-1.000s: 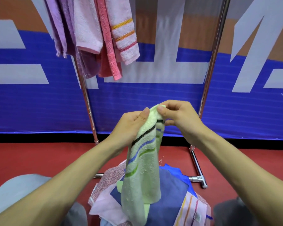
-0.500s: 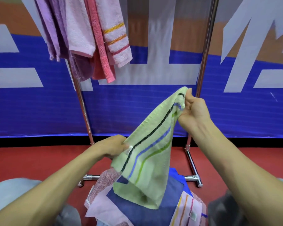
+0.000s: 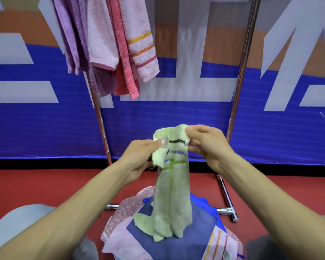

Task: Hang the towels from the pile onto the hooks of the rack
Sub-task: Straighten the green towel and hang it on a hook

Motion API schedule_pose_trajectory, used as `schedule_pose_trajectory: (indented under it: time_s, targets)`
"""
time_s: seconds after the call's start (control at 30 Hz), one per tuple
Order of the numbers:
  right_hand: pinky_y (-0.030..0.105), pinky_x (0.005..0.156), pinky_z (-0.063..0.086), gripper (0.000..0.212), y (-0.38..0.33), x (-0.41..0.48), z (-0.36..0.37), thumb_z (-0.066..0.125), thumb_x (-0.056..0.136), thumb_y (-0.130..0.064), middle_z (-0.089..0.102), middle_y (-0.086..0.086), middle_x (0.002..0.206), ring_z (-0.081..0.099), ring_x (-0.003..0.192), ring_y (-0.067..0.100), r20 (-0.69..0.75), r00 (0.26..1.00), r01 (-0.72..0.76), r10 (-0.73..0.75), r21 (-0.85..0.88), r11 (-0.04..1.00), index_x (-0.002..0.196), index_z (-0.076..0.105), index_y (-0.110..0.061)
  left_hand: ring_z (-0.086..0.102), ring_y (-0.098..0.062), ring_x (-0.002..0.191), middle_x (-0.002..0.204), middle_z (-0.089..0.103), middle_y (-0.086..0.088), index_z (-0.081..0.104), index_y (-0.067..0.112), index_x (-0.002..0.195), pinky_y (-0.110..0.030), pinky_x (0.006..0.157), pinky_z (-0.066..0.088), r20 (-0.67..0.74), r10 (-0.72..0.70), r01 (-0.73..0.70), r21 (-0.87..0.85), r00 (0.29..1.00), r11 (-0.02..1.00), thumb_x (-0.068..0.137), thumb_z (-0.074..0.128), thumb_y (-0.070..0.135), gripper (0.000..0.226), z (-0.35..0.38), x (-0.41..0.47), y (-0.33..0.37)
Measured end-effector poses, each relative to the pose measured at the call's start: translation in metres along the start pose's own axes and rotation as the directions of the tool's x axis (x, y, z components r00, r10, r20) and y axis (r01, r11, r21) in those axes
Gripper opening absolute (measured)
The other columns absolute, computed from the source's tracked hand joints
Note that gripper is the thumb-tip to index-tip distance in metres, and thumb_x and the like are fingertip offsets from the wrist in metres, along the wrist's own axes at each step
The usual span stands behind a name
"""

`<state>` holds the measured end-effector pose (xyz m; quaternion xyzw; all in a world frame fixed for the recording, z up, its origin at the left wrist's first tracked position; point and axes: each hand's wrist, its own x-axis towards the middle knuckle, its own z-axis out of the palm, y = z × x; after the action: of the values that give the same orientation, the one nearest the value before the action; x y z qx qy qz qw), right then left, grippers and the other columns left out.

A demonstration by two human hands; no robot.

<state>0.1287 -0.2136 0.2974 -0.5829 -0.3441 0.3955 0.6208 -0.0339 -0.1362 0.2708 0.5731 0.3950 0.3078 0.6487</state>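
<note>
- The green towel (image 3: 172, 186) was pale, nubby terry, gathered into a narrow hanging column, with black, blue and green stripes crossing its upper part.
- It hung between both hands in front of the rack (image 3: 240, 87), and its lower end rested on the pile (image 3: 201, 228).
- The left hand (image 3: 139, 160) had its fingers pinching the towel's top edge at a small pale sewn tag (image 3: 165, 143); any print on the tag was too small to read.
- The right hand (image 3: 208, 145) had thumb and fingers curled round the bunched top corner.
- The pile held a flat-woven navy cloth, a pink speckled piece and a pale pink towel with thin coloured stripes.
- The rack was made of shiny round metal tubes.
- The hung towels (image 3: 101, 34) at the upper left were lilac, pale pink, coral with a ribbed weave, and pink with orange and red bands.
- The blue banner (image 3: 45, 132) behind carried large pale letter shapes, cut off and unreadable.
- The floor (image 3: 45, 184) was smooth and red.
</note>
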Motion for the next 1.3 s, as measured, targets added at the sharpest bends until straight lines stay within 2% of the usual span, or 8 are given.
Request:
schedule_pose_trajectory:
  time_s: [0.1,0.23,0.53,0.67,0.8,0.93,1.13,1.3]
  targets:
    - [0.03,0.066,0.06,0.009,0.006,-0.006,0.012,0.065,0.089,-0.008,0.071,0.009,0.074,0.067,0.064,0.017,0.055,0.991,0.132,-0.122,-0.238,0.962,0.087,0.07,-0.001,0.069,-0.025,0.079,0.094,0.072,-0.021,0.069,-0.008,0.098,-0.033,0.074,0.058,-0.006,-0.026,0.026,-0.067,1.0,0.997,0.089,0.065,0.016,0.026,0.003,-0.005,0.002]
    - [0.042,0.079,0.059,0.006,0.012,-0.008,0.019,0.07,0.084,-0.017,0.075,0.002,0.075,0.073,0.075,0.016,0.154,0.961,0.274,-0.228,-0.477,0.835,0.083,0.075,-0.014,0.072,-0.02,0.065,0.086,0.073,-0.018,0.069,-0.005,0.097,-0.023,0.058,0.057,-0.062,-0.098,0.086,-0.17,0.993,0.982,0.088,0.066,0.009,0.017,-0.001,-0.007,0.004]
    - [0.027,0.083,0.054,0.027,0.011,-0.022,0.021,0.074,0.081,-0.032,0.076,-0.007,0.091,0.069,0.085,-0.001,0.457,0.843,0.533,-0.282,-0.648,0.544,0.105,0.075,-0.019,0.072,-0.025,0.063,0.079,0.072,-0.022,0.066,-0.011,0.099,-0.024,0.054,0.057,-0.034,-0.166,0.145,-0.335,0.986,0.931,0.088,0.062,0.001,0.017,-0.007,-0.015,0.01]
    - [0.035,0.08,0.054,0.022,0.015,-0.018,0.016,0.072,0.083,-0.02,0.076,-0.002,0.091,0.071,0.086,0.013,0.473,0.811,0.584,-0.344,-0.684,0.438,0.104,0.073,-0.017,0.073,-0.03,0.069,0.085,0.072,-0.026,0.065,-0.011,0.098,-0.028,0.059,0.06,0.007,-0.18,0.17,-0.374,0.984,0.912,0.091,0.059,0.003,0.016,-0.006,-0.018,0.013]
    - [0.033,0.077,0.052,0.011,0.01,-0.013,0.011,0.067,0.086,-0.014,0.075,-0.006,0.083,0.069,0.078,0.01,0.431,0.805,0.589,-0.409,-0.665,0.459,0.093,0.074,-0.018,0.072,-0.031,0.069,0.078,0.073,-0.02,0.069,-0.002,0.093,-0.037,0.07,0.061,-0.039,-0.102,0.103,0.023,0.994,0.994,0.095,0.055,0.024,0.03,-0.007,-0.017,0.016]
    - [0.033,0.075,0.053,0.007,0.002,-0.009,0.004,0.069,0.085,-0.015,0.074,-0.007,0.078,0.068,0.073,0.006,0.384,0.812,0.577,-0.44,-0.642,0.504,0.089,0.074,-0.017,0.066,-0.014,0.082,0.088,0.071,0.001,0.069,0.022,0.087,-0.035,0.083,0.053,-0.142,0.268,-0.16,0.515,0.953,0.842,0.086,0.057,0.02,0.012,-0.012,-0.009,0.015]
    - [0.031,0.074,0.057,0.01,-0.007,-0.006,-0.004,0.069,0.085,-0.009,0.075,-0.005,0.081,0.07,0.074,0.005,0.463,0.818,0.565,-0.341,-0.543,0.621,0.091,0.074,-0.015,0.026,-0.002,0.135,0.146,0.035,0.013,0.038,0.03,0.143,-0.022,0.109,0.025,0.419,0.26,-0.486,0.643,0.87,0.592,0.078,0.074,0.013,0.077,-0.016,-0.008,0.017]
    - [0.023,0.069,0.054,0.011,-0.011,-0.006,-0.009,0.071,0.084,-0.009,0.073,-0.008,0.075,0.067,0.068,0.002,0.468,0.819,0.562,-0.333,-0.533,0.633,0.085,0.073,-0.019,0.057,-0.004,0.079,0.078,0.065,0.018,0.065,0.028,0.083,-0.032,0.083,0.047,0.417,0.302,-0.515,0.682,0.857,0.52,0.082,0.073,0.028,0.008,-0.019,-0.001,0.019]
